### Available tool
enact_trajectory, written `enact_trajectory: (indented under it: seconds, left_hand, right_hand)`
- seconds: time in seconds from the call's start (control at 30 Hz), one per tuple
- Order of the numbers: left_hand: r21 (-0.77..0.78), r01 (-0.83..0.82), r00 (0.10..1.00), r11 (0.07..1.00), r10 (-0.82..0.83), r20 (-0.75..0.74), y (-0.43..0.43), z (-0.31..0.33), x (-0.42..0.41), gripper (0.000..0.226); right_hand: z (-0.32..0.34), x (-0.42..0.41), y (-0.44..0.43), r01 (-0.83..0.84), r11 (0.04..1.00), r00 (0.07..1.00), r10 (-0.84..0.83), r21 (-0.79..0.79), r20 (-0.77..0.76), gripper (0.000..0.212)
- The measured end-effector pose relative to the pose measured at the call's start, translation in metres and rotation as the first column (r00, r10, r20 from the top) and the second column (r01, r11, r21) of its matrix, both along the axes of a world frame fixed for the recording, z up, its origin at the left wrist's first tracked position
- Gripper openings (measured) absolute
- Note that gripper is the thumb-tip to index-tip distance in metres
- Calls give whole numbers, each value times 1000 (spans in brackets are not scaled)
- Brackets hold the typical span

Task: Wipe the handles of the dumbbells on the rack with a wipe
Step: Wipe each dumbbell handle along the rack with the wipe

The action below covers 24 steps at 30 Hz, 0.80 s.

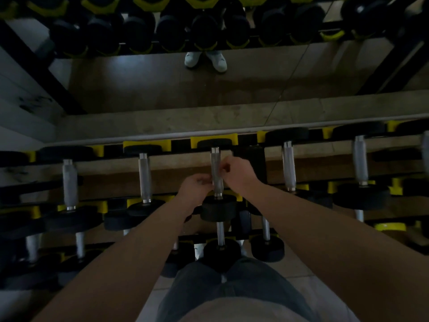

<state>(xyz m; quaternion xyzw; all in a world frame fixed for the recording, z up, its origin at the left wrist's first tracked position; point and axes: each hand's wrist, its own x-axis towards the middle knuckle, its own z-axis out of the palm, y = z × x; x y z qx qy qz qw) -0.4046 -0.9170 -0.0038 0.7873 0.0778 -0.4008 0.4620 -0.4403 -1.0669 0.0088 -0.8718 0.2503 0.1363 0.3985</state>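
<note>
Looking down on the black steel rack [255, 163], I have the dumbbell being worked dead centre. Its knurled silver handle [217, 163] runs straight away from me, with the near black rubber head [218, 209] towards my body and the far head [214, 143] seated in a yellow plastic cradle [228, 138]. The left hand [197, 188] sits at the handle's left side, low by the near head. The right hand [239, 171] is on the right side, further up at about mid-length. Both sets of fingers [224, 169] are curled in and clamped against the handle from opposite sides. The wipe I cannot make out in this gloom. Any stroke, I judge, must travel along that long axis, and the two heads will stop it at either end. A black rack post stands just beside the right hand, so that wrist has little room outward. The neighbouring silver handles, left [145, 177] and right [288, 166], lie parallel and well apart — next in line, not obstacles.
</note>
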Motion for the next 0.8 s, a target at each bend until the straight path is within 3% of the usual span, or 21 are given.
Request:
enact_trajectory:
  seconds: [0.13, 0.2, 0.3, 0.37, 0.43, 0.6, 0.8]
  left_hand:
    - [-16, 68, 998, 998, -68, 15, 7, 8, 0, 16]
    - [-16, 99, 995, 995, -99, 17, 9, 14, 1, 14]
    - [-30, 187, 982, 982, -187, -6, 8, 24, 2, 25]
    - [-59, 255, 966, 965, -256, -17, 5, 30, 1, 29]
    - [-65, 301, 953, 951, -303, -13, -2, 35, -2, 26]
    - [-98, 274, 955, 957, -283, -87, -20, 47, -11, 29]
    - [-177, 170, 972, 969, -195, -132, -51, 54, -29, 21]
  right_hand:
    - [-8, -24, 8, -205, 977, 967, 194, -51, -165, 12]
    - [-3, -32, 6, -215, 977, 960, 209, -9, -189, 11]
    - [11, -42, 3, 120, 969, 991, -104, 215, -83, 13]
    - [21, -48, 5, 293, 853, 953, -298, 432, -59, 17]
    - [27, -55, 7, 350, 774, 922, -384, 527, -49, 20]
    - [36, -68, -2, 405, 789, 893, -450, 463, -13, 22]
    - [44, -86, -32, 448, 875, 887, -460, 185, 25, 16]
